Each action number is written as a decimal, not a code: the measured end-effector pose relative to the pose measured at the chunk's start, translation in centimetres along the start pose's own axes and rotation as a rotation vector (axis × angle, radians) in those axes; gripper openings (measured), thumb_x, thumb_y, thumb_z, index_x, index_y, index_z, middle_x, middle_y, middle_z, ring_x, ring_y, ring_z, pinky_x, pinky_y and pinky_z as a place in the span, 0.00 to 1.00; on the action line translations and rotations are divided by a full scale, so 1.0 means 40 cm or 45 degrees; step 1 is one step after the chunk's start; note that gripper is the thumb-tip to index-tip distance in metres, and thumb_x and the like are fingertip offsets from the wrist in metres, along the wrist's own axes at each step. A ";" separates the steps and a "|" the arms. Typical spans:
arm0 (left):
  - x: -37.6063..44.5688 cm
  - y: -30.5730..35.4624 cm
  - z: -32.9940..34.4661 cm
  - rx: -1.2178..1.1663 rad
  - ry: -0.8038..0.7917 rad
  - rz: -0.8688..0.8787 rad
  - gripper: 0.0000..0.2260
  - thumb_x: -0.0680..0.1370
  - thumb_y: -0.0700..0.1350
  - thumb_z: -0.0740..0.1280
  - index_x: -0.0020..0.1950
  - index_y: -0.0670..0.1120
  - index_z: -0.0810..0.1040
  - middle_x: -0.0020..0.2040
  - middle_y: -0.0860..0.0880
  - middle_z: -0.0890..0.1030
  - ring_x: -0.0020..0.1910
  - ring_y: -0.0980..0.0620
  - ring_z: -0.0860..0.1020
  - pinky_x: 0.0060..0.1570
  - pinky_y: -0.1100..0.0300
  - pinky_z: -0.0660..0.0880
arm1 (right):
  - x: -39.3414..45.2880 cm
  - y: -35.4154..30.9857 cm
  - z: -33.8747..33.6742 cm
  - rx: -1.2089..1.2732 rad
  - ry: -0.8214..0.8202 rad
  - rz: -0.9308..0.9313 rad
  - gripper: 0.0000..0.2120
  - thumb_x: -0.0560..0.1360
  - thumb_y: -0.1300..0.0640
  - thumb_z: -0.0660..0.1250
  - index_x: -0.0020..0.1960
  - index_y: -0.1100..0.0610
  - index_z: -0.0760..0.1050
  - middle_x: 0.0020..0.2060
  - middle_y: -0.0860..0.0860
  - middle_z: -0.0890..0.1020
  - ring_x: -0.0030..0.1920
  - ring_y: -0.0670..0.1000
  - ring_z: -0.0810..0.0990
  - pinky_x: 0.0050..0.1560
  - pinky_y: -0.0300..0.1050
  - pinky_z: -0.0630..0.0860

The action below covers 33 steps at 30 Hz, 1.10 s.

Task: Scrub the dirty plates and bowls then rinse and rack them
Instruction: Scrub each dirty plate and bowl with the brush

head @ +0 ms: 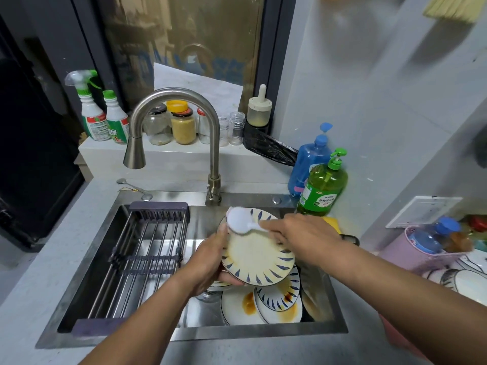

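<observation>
1. While the left hand (210, 259) grips the patterned plate (259, 255) by its left rim, fingers curled under the near edge and thumb up along the side, the plate is held tilted over the sink (263, 335), its soiled face turned up. That grip looks sound; I would keep the thumb off the face so no patch is missed.
2. The right hand (303, 233) holds the handle of a white scrubbing brush (238, 219), fingers closed round it, with the round head pressed on the far left part of the plate's rim.
3. The plate shows a brownish film near the left rim and a pale centre. To my mind, the scrubbing should run round the rim, then spiral inward, turning the plate with the left hand.
4. Keep the plate low over the basin, since wet glaze is likely slippery and stacked crockery lies right below.
5. Below it, in the near right of the sink, lie more dirty plates (266, 302), overlapping, with orange-brown stains; they wait their turn.
6. The drying rack (147, 254) spans the sink's left half and holds nothing visible, so racking has not begun.
7. The faucet (174, 127) stands at the far edge, no water visibly running; the green dish soap bottle (322, 189) stands at the far right corner within reach.
</observation>
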State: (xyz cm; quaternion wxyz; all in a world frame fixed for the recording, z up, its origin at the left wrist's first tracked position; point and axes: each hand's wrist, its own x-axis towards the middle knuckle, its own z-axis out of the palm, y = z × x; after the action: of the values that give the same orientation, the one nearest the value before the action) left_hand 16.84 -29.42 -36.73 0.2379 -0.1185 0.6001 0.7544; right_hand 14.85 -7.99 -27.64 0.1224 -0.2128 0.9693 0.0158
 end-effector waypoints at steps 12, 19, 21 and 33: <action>0.024 0.003 0.054 0.007 0.235 0.212 0.20 0.84 0.62 0.56 0.67 0.50 0.71 0.61 0.51 0.77 0.54 0.43 0.83 0.41 0.39 0.84 | -0.089 -0.002 0.045 0.488 -0.286 0.146 0.16 0.83 0.47 0.61 0.70 0.40 0.75 0.59 0.47 0.82 0.54 0.50 0.80 0.57 0.51 0.78; 0.092 -0.038 0.100 -0.020 0.185 0.115 0.22 0.83 0.62 0.56 0.69 0.50 0.71 0.64 0.45 0.77 0.51 0.41 0.85 0.36 0.45 0.84 | -0.148 0.100 0.049 0.006 -0.243 0.337 0.16 0.82 0.57 0.60 0.67 0.43 0.73 0.58 0.52 0.80 0.56 0.57 0.79 0.51 0.50 0.77; 0.100 -0.048 0.137 -0.002 0.113 0.084 0.21 0.83 0.62 0.57 0.70 0.51 0.71 0.65 0.46 0.78 0.56 0.41 0.83 0.36 0.45 0.84 | -0.164 0.141 0.041 -0.051 -0.166 0.404 0.17 0.83 0.55 0.58 0.68 0.41 0.72 0.57 0.52 0.80 0.56 0.58 0.80 0.47 0.49 0.75; 0.240 -0.209 0.339 0.426 -0.028 -0.025 0.24 0.77 0.72 0.56 0.61 0.56 0.74 0.60 0.49 0.78 0.58 0.45 0.80 0.54 0.43 0.81 | -0.227 0.304 0.020 1.588 0.364 0.721 0.14 0.83 0.53 0.64 0.67 0.46 0.78 0.31 0.52 0.76 0.25 0.49 0.68 0.24 0.37 0.63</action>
State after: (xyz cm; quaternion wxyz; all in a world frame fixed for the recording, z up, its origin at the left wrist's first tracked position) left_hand 14.23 -12.92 -44.89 0.2682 -0.0747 0.7135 0.6429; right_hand 17.96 6.86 -26.48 0.0842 0.1580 0.8222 -0.5404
